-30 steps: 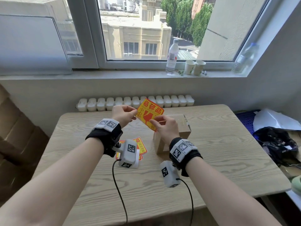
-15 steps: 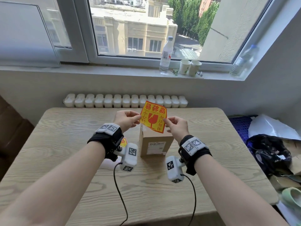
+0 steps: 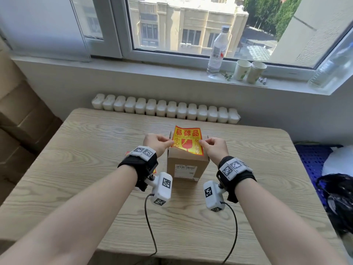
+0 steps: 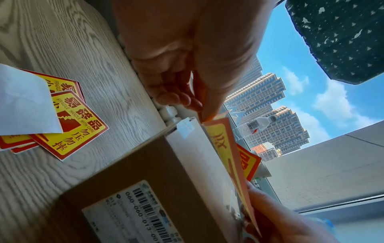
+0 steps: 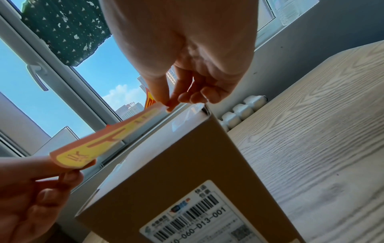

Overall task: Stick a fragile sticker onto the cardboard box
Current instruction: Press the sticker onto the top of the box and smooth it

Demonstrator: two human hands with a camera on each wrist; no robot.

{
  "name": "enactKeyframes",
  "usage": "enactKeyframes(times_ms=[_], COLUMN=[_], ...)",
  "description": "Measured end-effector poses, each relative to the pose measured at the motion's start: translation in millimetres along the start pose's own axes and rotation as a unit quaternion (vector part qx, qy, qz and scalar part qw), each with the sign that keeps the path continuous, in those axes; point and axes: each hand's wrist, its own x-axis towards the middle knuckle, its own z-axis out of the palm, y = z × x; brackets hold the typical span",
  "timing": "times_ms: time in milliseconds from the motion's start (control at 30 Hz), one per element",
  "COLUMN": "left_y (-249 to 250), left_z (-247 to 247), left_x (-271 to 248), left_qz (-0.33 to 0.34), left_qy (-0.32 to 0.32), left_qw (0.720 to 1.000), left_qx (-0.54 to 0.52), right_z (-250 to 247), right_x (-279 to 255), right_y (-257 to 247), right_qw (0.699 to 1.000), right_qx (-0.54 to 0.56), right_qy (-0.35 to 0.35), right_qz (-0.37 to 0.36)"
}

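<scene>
While a cardboard box (image 3: 186,165) stands upright on the wooden table (image 3: 80,169), a person holds a red-and-yellow fragile sticker (image 3: 188,139) stretched just above its top. The left hand (image 3: 157,144) pinches the sticker's left edge between thumb and fingertips; the right hand (image 3: 215,148) pinches the right edge the same way. In the right wrist view the sticker tilts over the box's top with a gap beneath it; whether any part touches the cardboard cannot be told. The box is closed, its top seam taped, so its contents are hidden; a white barcode label (image 3: 185,170) sits on the side facing the person. Beside the box on the left, more fragile stickers (image 4: 70,125) lie in a loose pile on the table, partly under a white sheet of backing paper (image 4: 25,105). On the windowsill behind, a clear plastic bottle (image 3: 216,50) stands beside two paper cups (image 3: 249,70); what the cups hold cannot be seen.
</scene>
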Motion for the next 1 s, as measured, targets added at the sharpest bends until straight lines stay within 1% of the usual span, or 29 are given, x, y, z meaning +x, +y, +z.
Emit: enactKeyframes(times_ms=[167, 400, 500, 767, 1000], left_y=[-2, -8, -7, -9, -7], left_z=[7, 18, 23, 24, 23], left_x=[8, 15, 16, 18, 18], left_qz=[-0.004, 0.000, 0.005, 0.011, 0.013], left_qy=[-0.002, -0.007, -0.005, 0.014, 0.008], left_qw=[1.000, 1.000, 0.999, 0.998, 0.994], left_qx=[0.015, 0.021, 0.036, 0.052, 0.108], right_z=[-2, -1, -3, -4, -5], right_x=[4, 6, 7, 8, 5], right_y=[5, 8, 7, 3, 1], right_qw=[0.999, 0.997, 0.997, 0.994, 0.989], right_qx=[-0.042, -0.051, -0.054, -0.104, -0.146], right_qy=[0.018, 0.043, 0.038, 0.020, 0.026], right_qz=[0.001, 0.023, 0.035, 0.020, 0.012])
